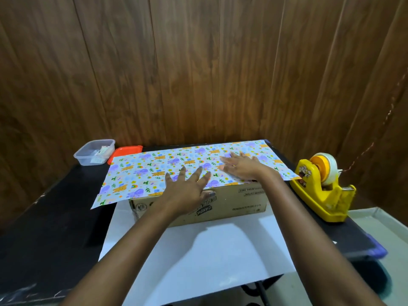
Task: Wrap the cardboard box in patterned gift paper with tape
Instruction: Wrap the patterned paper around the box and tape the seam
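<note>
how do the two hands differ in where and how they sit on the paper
The left hand lies at the near edge of the box, thumb over it; the right hand lies farther back and rightward. The right hand wears a ring; the left shows none. Both press flat, fingers spread, on the gift paper.

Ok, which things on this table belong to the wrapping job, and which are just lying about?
Part of the job:
cardboard box
patterned gift paper, laid over the box top
yellow tape dispenser
left hand and right hand, both flat on the paper

Lying about:
clear plastic tub
orange plastic item beside it, at far left
</note>
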### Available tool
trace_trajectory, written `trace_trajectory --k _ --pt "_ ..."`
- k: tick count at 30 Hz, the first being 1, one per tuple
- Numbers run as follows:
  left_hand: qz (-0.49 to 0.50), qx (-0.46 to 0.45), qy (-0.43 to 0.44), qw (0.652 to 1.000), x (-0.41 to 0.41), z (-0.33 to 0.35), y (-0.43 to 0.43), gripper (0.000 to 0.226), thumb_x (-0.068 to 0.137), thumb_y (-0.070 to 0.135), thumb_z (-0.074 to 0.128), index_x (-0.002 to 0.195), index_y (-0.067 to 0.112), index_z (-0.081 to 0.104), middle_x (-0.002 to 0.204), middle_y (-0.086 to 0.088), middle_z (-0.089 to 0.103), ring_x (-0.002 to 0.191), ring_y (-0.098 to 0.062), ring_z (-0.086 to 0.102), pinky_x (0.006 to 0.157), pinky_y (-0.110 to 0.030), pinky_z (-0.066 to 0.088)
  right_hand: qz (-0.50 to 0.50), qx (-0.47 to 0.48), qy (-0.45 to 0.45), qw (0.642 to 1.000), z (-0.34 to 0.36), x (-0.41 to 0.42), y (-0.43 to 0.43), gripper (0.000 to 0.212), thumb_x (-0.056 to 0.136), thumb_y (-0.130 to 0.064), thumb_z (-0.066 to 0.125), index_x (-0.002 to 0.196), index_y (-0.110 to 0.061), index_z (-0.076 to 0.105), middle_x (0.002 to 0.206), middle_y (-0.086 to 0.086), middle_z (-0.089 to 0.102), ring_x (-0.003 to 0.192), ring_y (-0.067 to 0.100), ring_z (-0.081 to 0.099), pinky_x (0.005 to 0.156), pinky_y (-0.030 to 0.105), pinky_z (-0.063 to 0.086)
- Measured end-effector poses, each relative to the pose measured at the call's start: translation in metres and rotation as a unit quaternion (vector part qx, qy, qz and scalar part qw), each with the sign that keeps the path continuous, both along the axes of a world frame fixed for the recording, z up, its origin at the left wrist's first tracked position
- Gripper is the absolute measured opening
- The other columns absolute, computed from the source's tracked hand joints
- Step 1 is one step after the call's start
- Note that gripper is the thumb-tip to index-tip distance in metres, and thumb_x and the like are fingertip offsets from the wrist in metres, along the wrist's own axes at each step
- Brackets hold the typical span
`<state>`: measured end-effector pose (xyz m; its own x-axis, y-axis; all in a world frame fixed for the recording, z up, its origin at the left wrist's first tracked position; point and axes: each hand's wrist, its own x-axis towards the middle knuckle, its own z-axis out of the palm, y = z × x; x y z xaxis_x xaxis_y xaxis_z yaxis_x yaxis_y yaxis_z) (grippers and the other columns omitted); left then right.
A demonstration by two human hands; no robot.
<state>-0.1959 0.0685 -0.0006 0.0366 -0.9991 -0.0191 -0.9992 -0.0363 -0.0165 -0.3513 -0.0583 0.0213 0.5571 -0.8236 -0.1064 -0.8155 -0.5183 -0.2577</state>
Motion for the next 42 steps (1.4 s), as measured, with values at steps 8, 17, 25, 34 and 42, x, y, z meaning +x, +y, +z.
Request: trace_trajectory --k 8,17,25,34,42 --pt "0.01 -0.158 -0.083 0.984 -0.021 -0.027 0.011 0.054 0.1 0.036 0.035 0.148 0.018 0.02 0.156 -0.007 0.019 0.142 -0.032 0.019 0.111 -0.05 0.016 0.119 0.023 -0.017 0.993 -0.005 -0.04 0.016 0.072 0.078 -0.057 0.063 0.14 -0.052 0.026 0.156 -0.019 0.009 0.146 0.012 -0.004 0.118 0.048 0.004" --pt "0.026 -0.351 -0.106 0.93 -0.023 -0.055 0.01 0.079 0.052 0.057 0.081 0.113 0.012 0.06 0.112 -0.006 0.064 0.1 -0.027 0.061 0.088 -0.043 0.031 0.134 0.062 -0.122 0.981 -0.008 -0.053 0.003 0.067 0.075 -0.038 0.073 0.135 -0.039 0.045 0.15 -0.018 0.029 0.144 0.005 0.012 0.115 0.029 0.014" --pt "0.005 -0.411 -0.099 0.906 -0.02 -0.062 0.009 0.075 0.053 0.052 0.083 0.112 0.013 0.059 0.112 -0.004 0.064 0.101 -0.024 0.057 0.089 -0.04 0.028 0.116 0.0 -0.127 0.985 -0.018 -0.057 0.011 0.065 0.075 -0.043 0.072 0.134 -0.04 0.046 0.15 -0.017 0.03 0.145 0.005 0.011 0.117 0.045 0.003" --pt "-0.019 -0.433 -0.086 0.897 0.001 -0.065 -0.001 0.075 0.055 0.05 0.082 0.115 0.014 0.056 0.114 -0.003 0.064 0.102 -0.023 0.057 0.091 -0.04 0.028 0.125 0.049 -0.157 0.978 -0.016 -0.054 0.005 0.07 0.075 -0.022 0.077 0.136 -0.035 0.047 0.149 -0.017 0.032 0.143 0.003 0.014 0.111 0.025 0.015" --pt "-0.007 -0.436 -0.077 0.897 -0.002 -0.065 -0.003 0.073 0.054 0.046 0.084 0.113 0.014 0.056 0.111 -0.003 0.063 0.1 -0.025 0.058 0.091 -0.04 0.026 0.098 -0.019 -0.156 0.983 -0.023 -0.064 0.007 0.073 0.075 -0.02 0.077 0.139 -0.03 0.044 0.151 -0.012 0.032 0.144 0.005 0.015 0.118 0.043 0.002"
